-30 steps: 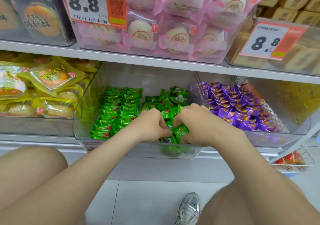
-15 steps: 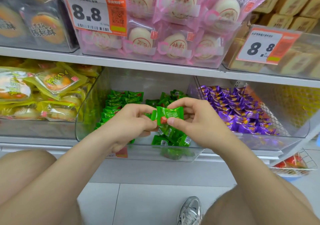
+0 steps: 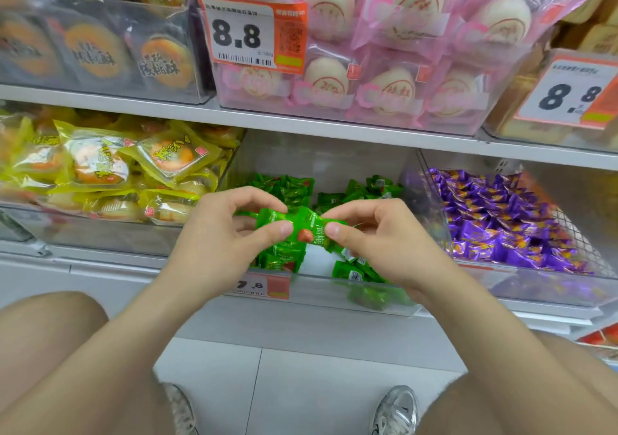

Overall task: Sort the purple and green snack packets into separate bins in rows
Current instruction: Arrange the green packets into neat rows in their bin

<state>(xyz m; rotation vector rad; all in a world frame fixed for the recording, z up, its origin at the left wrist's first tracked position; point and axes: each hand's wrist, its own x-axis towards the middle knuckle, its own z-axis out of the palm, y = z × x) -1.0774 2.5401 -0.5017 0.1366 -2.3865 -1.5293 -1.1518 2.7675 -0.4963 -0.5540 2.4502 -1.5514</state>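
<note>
A green snack packet (image 3: 302, 223) is held up in front of the middle clear bin (image 3: 321, 289). My left hand (image 3: 222, 237) pinches its left end between thumb and fingers. My right hand (image 3: 384, 237) pinches its right end. Beneath and behind my hands, more green packets (image 3: 294, 185) lie in rows at the bin's left and loose (image 3: 351, 272) toward its right front. To the right, purple packets (image 3: 498, 220) fill the neighbouring clear bin (image 3: 541, 284).
Yellow pastry packs (image 3: 100, 167) fill the bin at left. The shelf above (image 3: 301, 122) holds pink-wrapped buns (image 3: 384, 50) and dark cake packs (image 3: 93, 50), with 8.8 price tags (image 3: 249, 35). My knees and shoes (image 3: 394, 411) are over the white floor tiles below.
My hands rose out of the green bin with one green packet and now hold it a little higher and stretched between them. The view has moved closer to the shelf.
</note>
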